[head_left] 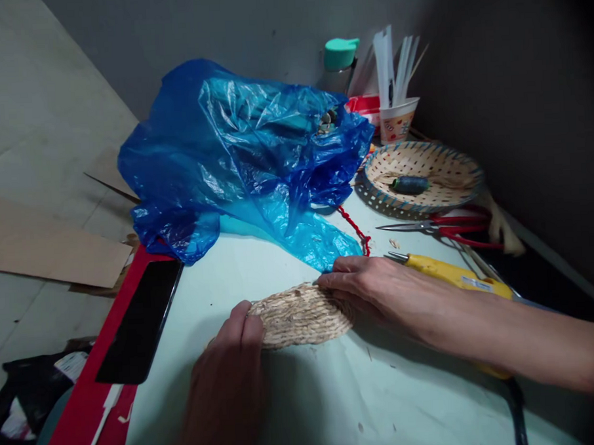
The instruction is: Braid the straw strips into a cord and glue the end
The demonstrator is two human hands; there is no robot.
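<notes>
Item one: a plaited straw piece, roughly oval, central on the pale surface, between the two hands. Left hand: reaching in from the near edge, its fingers bent and drawn together, holding the piece's left end. Right hand: palm down, forearm crossing from the right edge, its fingers narrow and holding the piece's far right rim (the thumb was hidden).

Labels: a small pale label on the yellow glue gun, too small to read; a paper cup with printed motifs, wording illegible. No brand could be read on the phone.

Edges and room: a red border ran along the left edge, the phone lying partly over it. Pale surface showed between phone and piece, and from the piece to the near edge. A crumpled blue plastic bag spread across the far left part, its tail reaching almost to the right fingers, beside a red cord.

Toward the far right corner: a woven basket containing a dark thread spool; red-handled scissors, just nearer; the cup, holding translucent sticks; a green-lidded bottle. The glue gun lay beyond the right forearm, partly covered by it.
</notes>
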